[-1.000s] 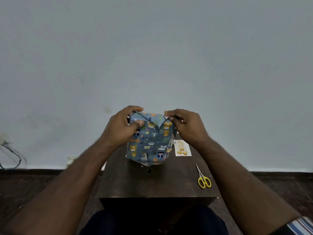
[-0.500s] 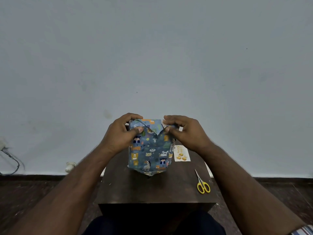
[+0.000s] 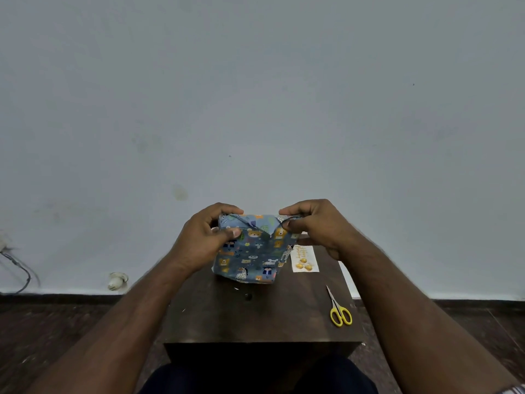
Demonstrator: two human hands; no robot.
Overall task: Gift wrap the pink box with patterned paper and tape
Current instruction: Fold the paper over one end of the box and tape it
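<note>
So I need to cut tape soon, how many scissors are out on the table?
1: the yellow-handled scissors lie on the table, near its right edge, beside the right forearm. Others could be hidden.

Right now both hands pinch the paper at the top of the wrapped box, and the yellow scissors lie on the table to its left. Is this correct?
Not quite. In the head view the yellow scissors lie on the table to the right of the wrapped box. The left hand and right hand do pinch the paper at its top.
</note>
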